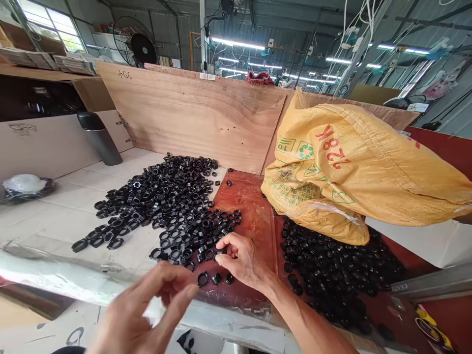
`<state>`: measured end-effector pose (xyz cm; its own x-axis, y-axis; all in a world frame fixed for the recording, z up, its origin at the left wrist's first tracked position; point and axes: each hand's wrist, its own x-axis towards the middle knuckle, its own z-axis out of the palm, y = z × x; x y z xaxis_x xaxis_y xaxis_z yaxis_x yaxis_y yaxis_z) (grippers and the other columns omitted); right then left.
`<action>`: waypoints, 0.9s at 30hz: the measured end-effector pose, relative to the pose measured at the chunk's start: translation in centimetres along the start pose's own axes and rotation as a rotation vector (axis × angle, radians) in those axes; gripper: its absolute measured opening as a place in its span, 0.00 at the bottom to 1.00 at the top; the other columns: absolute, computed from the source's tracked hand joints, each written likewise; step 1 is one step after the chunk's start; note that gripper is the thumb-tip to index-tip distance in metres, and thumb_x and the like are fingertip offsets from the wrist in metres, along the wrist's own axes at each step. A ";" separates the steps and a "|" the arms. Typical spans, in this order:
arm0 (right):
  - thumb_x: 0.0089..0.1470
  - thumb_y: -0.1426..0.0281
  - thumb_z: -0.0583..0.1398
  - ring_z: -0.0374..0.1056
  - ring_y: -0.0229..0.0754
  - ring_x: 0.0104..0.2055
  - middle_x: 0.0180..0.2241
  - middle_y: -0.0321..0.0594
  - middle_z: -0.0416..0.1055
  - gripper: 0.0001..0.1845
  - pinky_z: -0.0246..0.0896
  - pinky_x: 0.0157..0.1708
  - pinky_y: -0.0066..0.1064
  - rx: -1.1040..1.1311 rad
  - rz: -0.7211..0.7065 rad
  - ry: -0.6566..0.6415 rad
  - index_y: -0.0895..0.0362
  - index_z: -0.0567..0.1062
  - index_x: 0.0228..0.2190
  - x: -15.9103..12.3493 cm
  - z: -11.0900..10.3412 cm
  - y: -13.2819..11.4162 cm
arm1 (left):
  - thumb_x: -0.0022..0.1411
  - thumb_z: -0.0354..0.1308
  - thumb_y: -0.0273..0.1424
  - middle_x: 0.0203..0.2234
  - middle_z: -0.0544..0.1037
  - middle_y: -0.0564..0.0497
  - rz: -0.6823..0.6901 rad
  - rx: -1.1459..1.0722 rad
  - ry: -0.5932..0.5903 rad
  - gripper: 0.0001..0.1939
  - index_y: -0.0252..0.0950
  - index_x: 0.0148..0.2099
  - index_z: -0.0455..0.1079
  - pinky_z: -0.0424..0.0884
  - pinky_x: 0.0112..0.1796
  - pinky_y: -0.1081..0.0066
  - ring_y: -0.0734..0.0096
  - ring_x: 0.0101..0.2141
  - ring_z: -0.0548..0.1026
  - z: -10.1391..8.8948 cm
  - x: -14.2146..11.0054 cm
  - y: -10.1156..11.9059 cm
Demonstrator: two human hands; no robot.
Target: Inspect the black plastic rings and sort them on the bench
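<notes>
My right hand (241, 258) is over the red-brown board, thumb and forefinger pinched on a small black plastic ring (221, 251) at the edge of the pile. Closer to me, my left hand (147, 307) hangs above the table's front edge, slightly blurred. Its fingers are curled with a gap to the thumb, and nothing shows between them. Beyond both hands spreads a large heap of black plastic rings (173, 196). A loose ring (202, 279) and a couple of small black pieces (216, 279) lie between my hands.
Right of a thin divider (275, 241) lies another heap of black parts (332, 260), partly beneath a yellow woven sack (354, 157). A plywood panel (195, 115) closes off the back. At left stand a dark bottle (99, 138) and a white plastic-wrapped item (25, 184).
</notes>
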<state>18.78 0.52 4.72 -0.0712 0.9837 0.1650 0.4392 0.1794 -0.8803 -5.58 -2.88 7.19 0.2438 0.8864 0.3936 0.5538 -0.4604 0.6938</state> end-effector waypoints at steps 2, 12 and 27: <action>0.48 0.77 0.64 0.64 0.34 0.29 0.32 0.33 0.70 0.07 0.59 0.30 0.24 -0.017 -0.027 0.031 0.56 0.78 0.33 0.1 -0.1 -0.2 | 0.65 0.61 0.45 0.25 0.77 0.56 0.052 0.095 -0.036 0.12 0.43 0.40 0.74 0.73 0.23 0.75 0.71 0.21 0.75 2.5 0.1 -0.9; 0.53 0.70 0.64 0.70 0.37 0.27 0.25 0.32 0.73 0.09 0.61 0.28 0.26 0.156 0.159 -0.116 0.56 0.77 0.39 -0.3 -0.1 -0.5 | 0.68 0.55 0.33 0.37 0.79 0.49 -0.087 0.226 -0.188 0.09 0.41 0.44 0.77 0.75 0.32 0.68 0.61 0.32 0.82 7.8 0.0 -3.7; 0.58 0.69 0.65 0.69 0.38 0.36 0.36 0.35 0.74 0.09 0.64 0.38 0.28 0.437 0.040 -0.007 0.54 0.78 0.42 -0.7 0.5 -0.9 | 0.55 0.73 0.40 0.36 0.83 0.49 -0.657 -1.062 -0.141 0.22 0.37 0.50 0.81 0.74 0.40 0.76 0.68 0.37 0.77 5.8 2.6 -2.8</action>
<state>18.02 -0.35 5.18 -0.0683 0.9898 0.1250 0.0217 0.1268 -0.9917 -1.87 1.03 2.79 0.2845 0.9302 -0.2320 -0.2944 0.3150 0.9023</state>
